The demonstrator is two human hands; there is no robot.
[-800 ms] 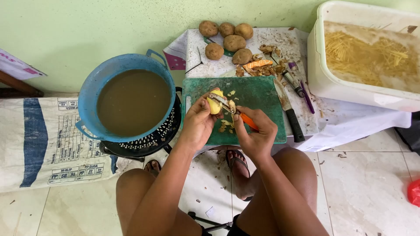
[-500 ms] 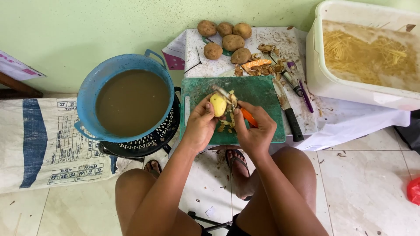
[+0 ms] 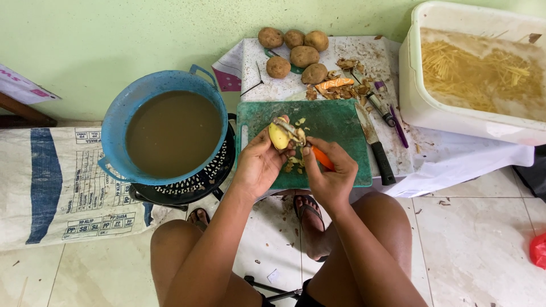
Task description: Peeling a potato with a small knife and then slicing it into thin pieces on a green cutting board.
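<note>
Down over the green cutting board [image 3: 335, 122], the person's left hand [image 3: 259, 162] is curled around a partly peeled potato [image 3: 278, 136], fingers closed on its pale yellow flesh and holding it just above the board's left half. Beside it, the right hand [image 3: 330, 170] grips the orange handle of a peeler [image 3: 310, 146], fist closed, with the blade end lying against the top of the potato, where a strip of brown skin hangs. Loose peelings [image 3: 293, 165] lie on the board beneath the two hands. Behind the board, on a white covered surface [image 3: 369, 54], sit six unpeeled potatoes [image 3: 296, 51] in a cluster, with a heap of peel scraps [image 3: 341, 88] to their right. A black-handled knife [image 3: 376, 145] lies along the board's right edge, and a purple-handled tool [image 3: 397, 119] rests just beyond it. To the left stands a blue basin [image 3: 122, 108] of murky brown water on a black perforated stand. At upper right, a white tub [image 3: 415, 85] holds cut potato sticks in cloudy water.
</note>
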